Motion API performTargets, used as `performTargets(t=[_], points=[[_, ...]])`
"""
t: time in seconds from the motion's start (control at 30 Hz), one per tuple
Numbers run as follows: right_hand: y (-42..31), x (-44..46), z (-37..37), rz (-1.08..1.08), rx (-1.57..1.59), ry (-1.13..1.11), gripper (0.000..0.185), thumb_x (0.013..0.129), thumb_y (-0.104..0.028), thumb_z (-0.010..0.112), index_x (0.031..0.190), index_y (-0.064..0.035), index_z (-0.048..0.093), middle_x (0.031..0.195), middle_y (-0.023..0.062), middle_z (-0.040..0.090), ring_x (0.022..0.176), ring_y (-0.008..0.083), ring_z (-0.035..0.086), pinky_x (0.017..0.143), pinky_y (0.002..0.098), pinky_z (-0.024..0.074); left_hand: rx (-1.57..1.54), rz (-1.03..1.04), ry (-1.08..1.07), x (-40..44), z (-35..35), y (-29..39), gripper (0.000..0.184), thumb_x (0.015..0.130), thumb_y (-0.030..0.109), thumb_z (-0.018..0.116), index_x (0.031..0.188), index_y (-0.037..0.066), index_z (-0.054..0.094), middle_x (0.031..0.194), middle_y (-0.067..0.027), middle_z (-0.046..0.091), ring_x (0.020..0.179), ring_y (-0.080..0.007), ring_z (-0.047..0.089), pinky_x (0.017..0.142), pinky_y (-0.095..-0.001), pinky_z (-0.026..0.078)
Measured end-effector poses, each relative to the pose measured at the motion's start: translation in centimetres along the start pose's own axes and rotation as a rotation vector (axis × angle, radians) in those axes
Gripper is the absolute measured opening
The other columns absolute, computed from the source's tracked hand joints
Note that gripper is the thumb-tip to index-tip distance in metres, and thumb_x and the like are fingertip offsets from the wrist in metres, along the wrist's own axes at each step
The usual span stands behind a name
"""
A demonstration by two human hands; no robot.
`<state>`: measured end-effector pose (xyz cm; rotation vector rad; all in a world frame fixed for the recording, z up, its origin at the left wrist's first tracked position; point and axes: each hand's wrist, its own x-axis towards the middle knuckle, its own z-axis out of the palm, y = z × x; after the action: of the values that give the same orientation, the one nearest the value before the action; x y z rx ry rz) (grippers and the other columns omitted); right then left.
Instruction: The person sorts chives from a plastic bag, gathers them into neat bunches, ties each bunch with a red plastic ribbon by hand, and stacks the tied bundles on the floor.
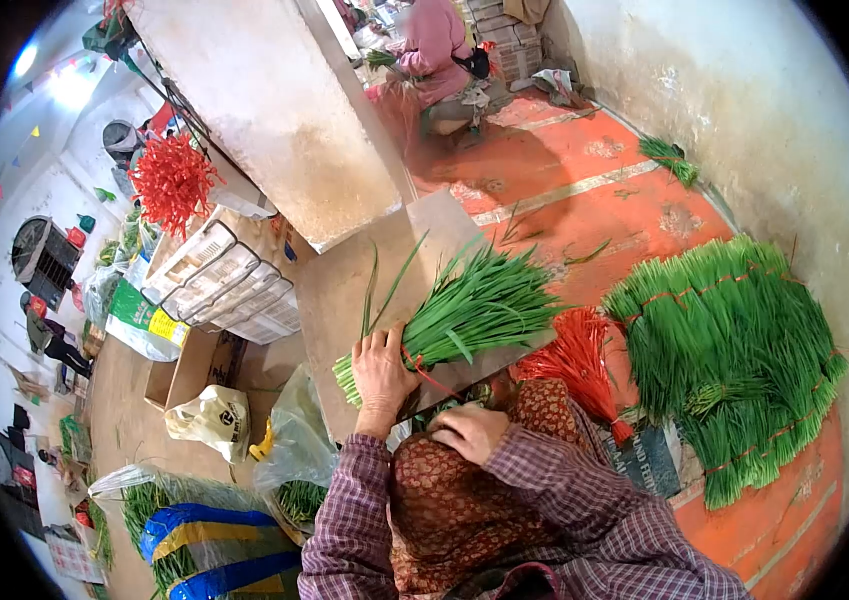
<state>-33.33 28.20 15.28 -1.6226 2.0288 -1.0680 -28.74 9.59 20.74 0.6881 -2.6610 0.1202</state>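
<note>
A bunch of green chives [479, 305] lies slantwise on a brown board [344, 290], its cut ends toward me. My left hand [382, 372] is closed over the lower stems and presses them on the board. A red tie [414, 360] goes round the stems beside my fingers, with a loose end trailing toward my lap. My right hand [472, 432] is at the board's near edge above my patterned apron [444, 500]. Its fingers are curled, and what they hold, if anything, is hidden. Right of the board lies a bundle of red ties [579, 365].
Stacked tied chives [729, 350] cover the orange floor mat [584, 200] at right, by the wall. A white pillar [274, 90] rises ahead. Left are a crate [224, 275], a carton [206, 365] and plastic bags [306, 430]. Another person [434, 60] sits further back.
</note>
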Motion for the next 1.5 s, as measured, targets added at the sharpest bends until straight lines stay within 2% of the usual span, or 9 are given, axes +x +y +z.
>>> performTargets(t=[0.2, 0.3, 0.43, 0.53, 0.97, 1.03, 1.23, 1.37, 1.5], points=[[1.6, -2.2, -9.7, -0.121, -0.092, 0.571, 0.021, 0.09, -0.025, 0.056, 0.089, -0.006, 0.066, 0.078, 0.0093, 0.066, 0.065, 0.0204, 0.059, 0.061, 0.0365, 0.0488, -0.176, -0.131, -0.015, 0.2, -3.5, -1.4, 0.063, 0.062, 0.026, 0.081, 0.118, 0.008, 0.056, 0.09, -0.0087, 0.065, 0.084, -0.0282, 0.063, 0.076, -0.0411, 0.049], [1.2, -3.2, -11.1, 0.129, 0.329, 0.496, 0.036, 0.094, -0.034, 0.053, 0.107, -0.0019, 0.063, 0.095, 0.0139, 0.068, 0.084, 0.0228, 0.066, 0.077, 0.0369, 0.054, -1.386, -0.421, -0.236, 0.3, -7.8, -1.5, 0.05, 0.072, 0.018, 0.081, 0.112, -0.002, 0.058, 0.103, -0.0099, 0.067, 0.091, -0.0205, 0.065, 0.081, -0.0332, 0.053], [-1.1, -1.2, -10.6, 0.19, 0.556, 0.328, 0.05, 0.095, -0.04, 0.052, 0.125, -0.0006, 0.053, 0.115, 0.0182, 0.062, 0.107, 0.026, 0.06, 0.091, 0.0369, 0.0492, -1.985, -0.8, -0.298, -2.7, -9.4, -1.0, 0.051, 0.075, 0.02, 0.079, 0.118, 0.001, 0.058, 0.108, -0.0104, 0.066, 0.096, -0.0217, 0.064, 0.086, -0.0357, 0.054], [-2.9, 1.2, -11.6, 0.061, 0.585, 0.128, 0.062, 0.095, -0.042, 0.052, 0.137, 0.0013, 0.039, 0.133, 0.0217, 0.049, 0.124, 0.0301, 0.048, 0.103, 0.0373, 0.0395, -2.303, -0.558, -0.345, -3.9, -9.3, 0.3, 0.051, 0.078, 0.023, 0.077, 0.12, 0.001, 0.057, 0.112, -0.0125, 0.064, 0.099, -0.0235, 0.064, 0.089, -0.0385, 0.054], [-11.2, 7.9, -12.0, -0.189, 0.707, -0.025, 0.084, 0.087, -0.054, 0.059, 0.141, 0.0035, 0.028, 0.129, 0.02, 0.051, 0.115, 0.0265, 0.053, 0.097, 0.0349, 0.042, -2.299, -0.56, 0.099, -7.1, -11.2, 2.2, 0.05, 0.086, 0.028, 0.066, 0.124, 0.001, 0.049, 0.109, -0.0151, 0.064, 0.091, -0.0254, 0.067, 0.081, -0.0401, 0.058], [-10.8, 5.3, -12.2, -0.121, 0.513, 0.204, 0.065, 0.089, -0.042, 0.062, 0.132, 0.0021, 0.043, 0.112, 0.0171, 0.062, 0.1, 0.0225, 0.062, 0.086, 0.0327, 0.0491, -2.301, -0.577, 0.178, -7.3, -10.1, 0.8, 0.049, 0.084, 0.03, 0.068, 0.119, 0.0, 0.053, 0.105, -0.0142, 0.065, 0.09, -0.0249, 0.067, 0.081, -0.0397, 0.058], [-14.5, -1.1, -12.7, -0.175, 0.235, 0.184, 0.016, 0.086, -0.02, 0.066, 0.086, -0.0032, 0.067, 0.067, 0.0096, 0.066, 0.059, 0.015, 0.064, 0.054, 0.0284, 0.0479, -2.178, -0.566, 0.396, -7.6, -10.1, -0.6, 0.045, 0.084, 0.033, 0.069, 0.113, 0.002, 0.056, 0.101, -0.0106, 0.066, 0.088, -0.0213, 0.066, 0.081, -0.036, 0.056], [-14.4, -1.0, -9.8, -0.194, -0.01, 0.262, 0.018, 0.085, -0.027, 0.065, 0.083, -0.0099, 0.069, 0.07, 0.011, 0.067, 0.061, 0.0293, 0.064, 0.054, 0.038, 0.0483, -2.122, -0.538, 0.506, -7.9, -10.3, -1.2, 0.041, 0.085, 0.03, 0.067, 0.114, 0.003, 0.055, 0.099, -0.0078, 0.065, 0.088, -0.0193, 0.064, 0.081, -0.0354, 0.055], [-14.0, 0.5, -8.1, -0.137, 0.001, 0.263, 0.02, 0.084, -0.029, 0.066, 0.084, -0.0095, 0.07, 0.073, 0.0112, 0.068, 0.062, 0.0269, 0.065, 0.055, 0.0375, 0.0487, -1.946, -0.495, 0.621, -8.7, -11.3, -1.8, 0.046, 0.083, 0.022, 0.065, 0.121, 0.002, 0.048, 0.107, -0.0064, 0.058, 0.096, -0.0189, 0.061, 0.084, -0.0353, 0.053]])
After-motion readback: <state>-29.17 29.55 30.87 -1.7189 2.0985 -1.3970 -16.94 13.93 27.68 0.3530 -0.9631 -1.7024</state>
